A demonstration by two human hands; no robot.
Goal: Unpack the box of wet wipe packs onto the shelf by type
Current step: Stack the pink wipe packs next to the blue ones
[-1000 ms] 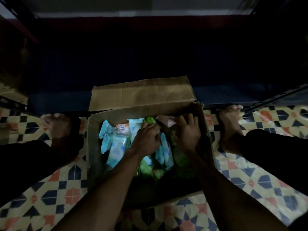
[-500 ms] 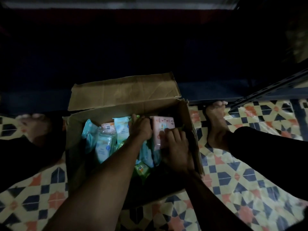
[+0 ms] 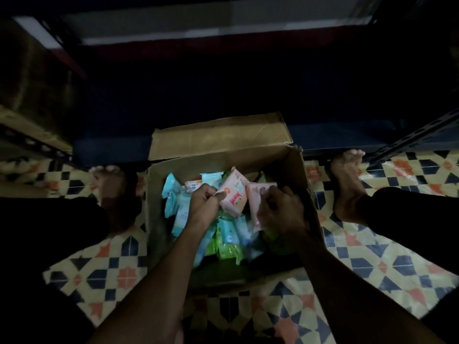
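Head view looks down between my bare feet at the cardboard box [image 3: 295, 180] on the patterned tile floor [image 3: 104, 271], its far flap [image 3: 218, 137] folded back toward the dark shelf [image 3: 248, 95]. At the left side of the box stand pale blue packs [image 3: 173, 197], their print too blurred to read. My left hand [image 3: 202, 207] reaches in over them, fingers curled, pinching the lower left corner of a pink pack [image 3: 233, 197] that tilts up out of the pile; it carries red lettering and small coloured marks, but I cannot make out the words. Below it lie green packs [image 3: 228, 247] and more blue ones, with tiny logos I cannot read. Just right of the tilted pack, touching it, is a second pink pack [image 3: 258, 207] standing on end, its face showing only faint marks. My right hand [image 3: 280, 212] is curled around that pack's right edge, fingers over its top. The two hands are apart, each gripping its own pink pack, and every pack is inside the box.
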